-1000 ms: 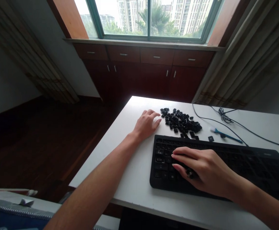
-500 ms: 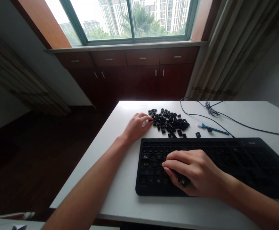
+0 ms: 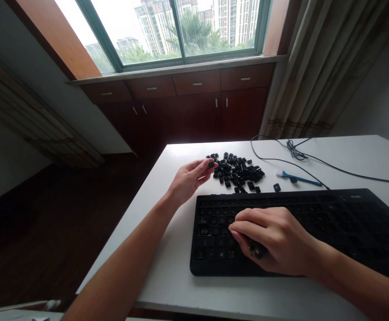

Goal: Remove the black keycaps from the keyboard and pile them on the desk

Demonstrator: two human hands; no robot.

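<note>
A black keyboard lies on the white table. Behind its left end sits a pile of several loose black keycaps. My left hand is lifted just left of the pile and pinches one small black keycap between thumb and fingertips. My right hand rests on the keyboard's left part, fingers curled and pressed down on the keys; a small dark thing shows under the curled fingers, too hidden to name.
A blue-handled tool and a single stray keycap lie behind the keyboard. A black cable runs across the table's back right. Dark wooden cabinets stand under the window; curtains hang at right.
My left hand reached into the keycap pile, closed on one keycap and lifted it off the table. The right hand stayed on the keyboard. The view shifted right and down.
</note>
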